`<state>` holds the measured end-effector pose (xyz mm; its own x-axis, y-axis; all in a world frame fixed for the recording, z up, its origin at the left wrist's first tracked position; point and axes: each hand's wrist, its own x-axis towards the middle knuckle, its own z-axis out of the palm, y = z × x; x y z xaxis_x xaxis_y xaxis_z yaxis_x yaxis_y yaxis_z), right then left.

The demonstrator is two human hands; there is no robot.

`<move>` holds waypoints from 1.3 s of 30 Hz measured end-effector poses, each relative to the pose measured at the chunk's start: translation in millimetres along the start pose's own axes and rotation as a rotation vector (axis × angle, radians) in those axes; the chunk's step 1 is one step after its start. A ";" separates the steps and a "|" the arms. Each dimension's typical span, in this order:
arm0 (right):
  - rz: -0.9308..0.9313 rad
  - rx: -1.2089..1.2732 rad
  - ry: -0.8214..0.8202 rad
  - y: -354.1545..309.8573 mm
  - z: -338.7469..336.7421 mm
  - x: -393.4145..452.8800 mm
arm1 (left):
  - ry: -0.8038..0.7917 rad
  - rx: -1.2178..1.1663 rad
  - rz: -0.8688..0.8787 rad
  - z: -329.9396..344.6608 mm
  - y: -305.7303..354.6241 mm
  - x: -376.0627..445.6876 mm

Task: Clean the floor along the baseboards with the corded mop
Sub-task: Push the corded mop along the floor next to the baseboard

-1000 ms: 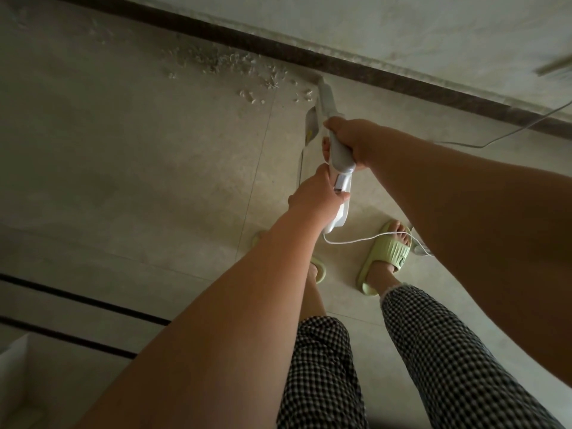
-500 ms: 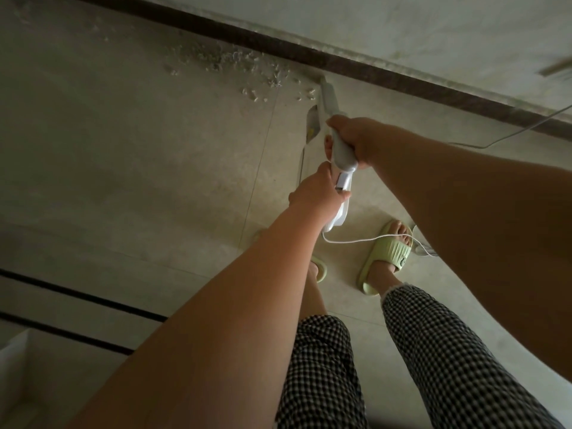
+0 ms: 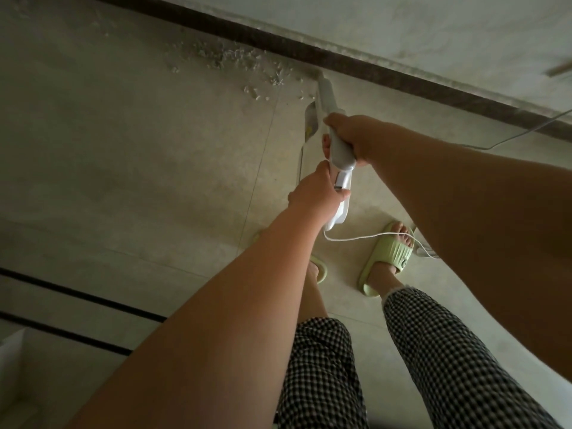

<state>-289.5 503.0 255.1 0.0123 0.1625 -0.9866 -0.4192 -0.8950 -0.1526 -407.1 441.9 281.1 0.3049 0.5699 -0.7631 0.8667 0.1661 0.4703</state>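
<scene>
Head view is showing the tiled floor running up to the dark baseboard. Reaching toward it is the corded mop, its far end sitting just beside the baseboard and near the pale debris — likely the target. Right hand is wrapping the handle high for steering; left hand is gripping lower for push. Its cord is trailing past the green slipper — a trip risk.

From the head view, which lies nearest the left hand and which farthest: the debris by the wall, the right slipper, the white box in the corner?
Measured from the left hand:
1. Right slipper, just below and to the right.
2. Debris, up by the baseboard.
3. White box, far lower-left corner.
</scene>
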 end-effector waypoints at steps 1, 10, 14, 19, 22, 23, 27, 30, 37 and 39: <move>-0.006 -0.005 -0.002 -3.7 0.7 0.5 | 0.007 -0.005 0.000 -1.3 1.5 2.4; 0.018 -0.075 -0.026 -6.1 2.3 -1.8 | -0.002 -0.043 -0.030 0.2 2.7 0.9; 0.007 -0.072 -0.028 -6.6 7.8 2.6 | 0.008 -0.038 -0.032 -3.4 -1.5 4.1; -0.015 -0.038 -0.031 -12.1 13.0 5.6 | 0.018 -0.023 -0.019 -10.9 -2.2 9.1; -0.029 -0.032 -0.021 -12.9 13.3 4.5 | 0.024 -0.018 -0.017 -12.3 -1.1 10.4; -0.032 -0.031 -0.016 -12.1 13.2 3.8 | 0.025 -0.011 -0.016 -12.0 -1.0 10.0; -0.020 0.017 0.013 -2.1 8.4 3.4 | 0.005 0.029 -0.001 -7.2 -2.7 2.6; -0.019 0.053 0.028 9.7 2.9 2.9 | -0.019 0.047 0.009 -2.1 -4.9 -6.1; 0.011 0.076 0.019 33.8 -2.5 0.0 | -0.054 0.049 -0.017 9.7 -10.2 -26.0; 0.021 0.064 0.024 37.8 -0.9 -0.4 | -0.059 0.047 -0.030 9.9 -11.5 -30.4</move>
<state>-304.5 468.7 249.6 0.0244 0.1329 -0.9908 -0.4772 -0.8694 -0.1283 -422.4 414.7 294.5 0.3002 0.5169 -0.8017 0.8928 0.1436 0.4269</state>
